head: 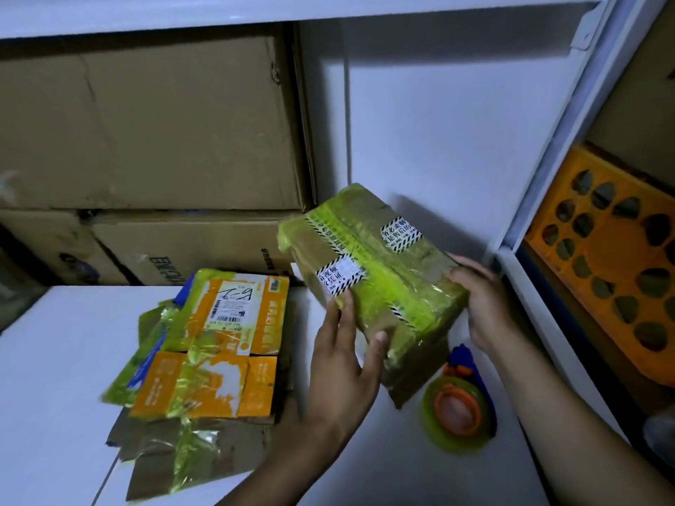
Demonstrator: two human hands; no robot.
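A cardboard parcel (pixel 380 272) wrapped in yellow-green tape, with black-and-white striped labels, is held tilted above the white shelf (pixel 65 359). My left hand (pixel 343 370) grips its near left side, thumb on the front face and fingers on top. My right hand (pixel 482 304) holds its right end, fingers curled round the far edge. To the left lies a stack of flattened orange and yellow-green parcels (pixel 219 345) with a shipping label on top.
A yellow-green tape dispenser (pixel 456 414) with an orange core sits on the shelf under the held parcel. Large brown cartons (pixel 153 133) fill the back left. A white upright post (pixel 555 140) stands on the right, with an orange perforated crate (pixel 613 250) beyond it.
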